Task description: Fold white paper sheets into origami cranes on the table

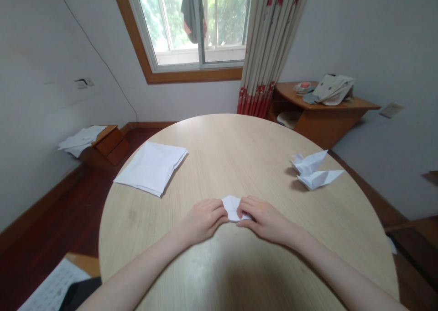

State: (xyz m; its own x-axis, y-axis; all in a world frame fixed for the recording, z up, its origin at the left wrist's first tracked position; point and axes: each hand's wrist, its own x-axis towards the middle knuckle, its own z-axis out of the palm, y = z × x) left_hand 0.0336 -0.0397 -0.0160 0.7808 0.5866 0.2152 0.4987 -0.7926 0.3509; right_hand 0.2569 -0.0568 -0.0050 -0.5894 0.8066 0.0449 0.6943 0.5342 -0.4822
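Observation:
A small piece of folded white paper (232,207) lies on the round wooden table (232,160), between my two hands. My left hand (206,217) grips its left side, fingers curled over the edge and thumb at the near side. On the right side, my right hand (260,216) has its fingers bent over the paper, with the thumb at the near edge. Both hands rest low on the tabletop and cover the paper's ends. Its middle shows creases and a peaked far edge.
A stack of white paper sheets (150,167) lies at the table's left. Two folded paper birds (316,178) stand at the right. Beyond the table are a curtain (267,50), a corner desk (328,114) with a bag (332,89), and a low cabinet (114,144) with papers.

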